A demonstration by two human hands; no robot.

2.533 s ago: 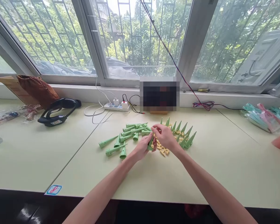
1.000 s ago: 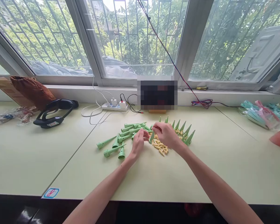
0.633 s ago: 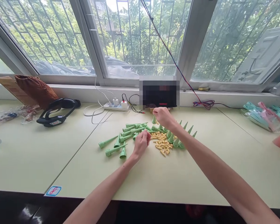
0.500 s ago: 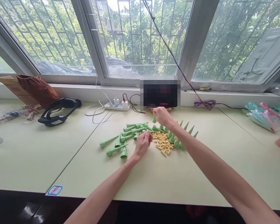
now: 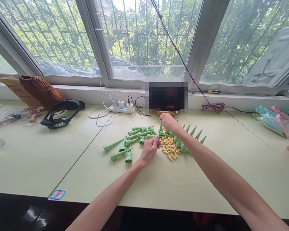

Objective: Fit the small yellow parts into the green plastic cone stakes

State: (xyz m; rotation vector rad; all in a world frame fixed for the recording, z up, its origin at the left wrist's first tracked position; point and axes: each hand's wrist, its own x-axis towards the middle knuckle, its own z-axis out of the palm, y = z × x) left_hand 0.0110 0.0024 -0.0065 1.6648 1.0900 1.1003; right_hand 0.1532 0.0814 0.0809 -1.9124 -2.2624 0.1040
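At the far end of the upright rows, my right hand [image 5: 168, 122] pinches the narrow tip of a green plastic spike [image 5: 161, 127], wide base down. Several similar upright spikes [image 5: 183, 147] stand below and right of that hand, partly hidden by my forearm. My left hand [image 5: 151, 147] is closed at the left edge of a pile of small yellow pegs [image 5: 170, 148]. Whatever its fingers hold, if anything, is hidden. Left of it, more green spikes [image 5: 120, 154] lie loosely, most on their sides and a few upright.
Behind the spikes stands a pixelated dark screen [image 5: 166, 98]. A white power strip [image 5: 122, 109] with cables lies to its left. Farther left are a black headset [image 5: 61, 115] and a brown drawstring bag [image 5: 39, 91]. Bagged pastel items [image 5: 276, 120] lie at the right.
My right hand has lowered the green spike slightly, bringing its base down beside the upright ones. My left hand has shifted a little right, nearer the yellow pegs. The view has moved slightly.
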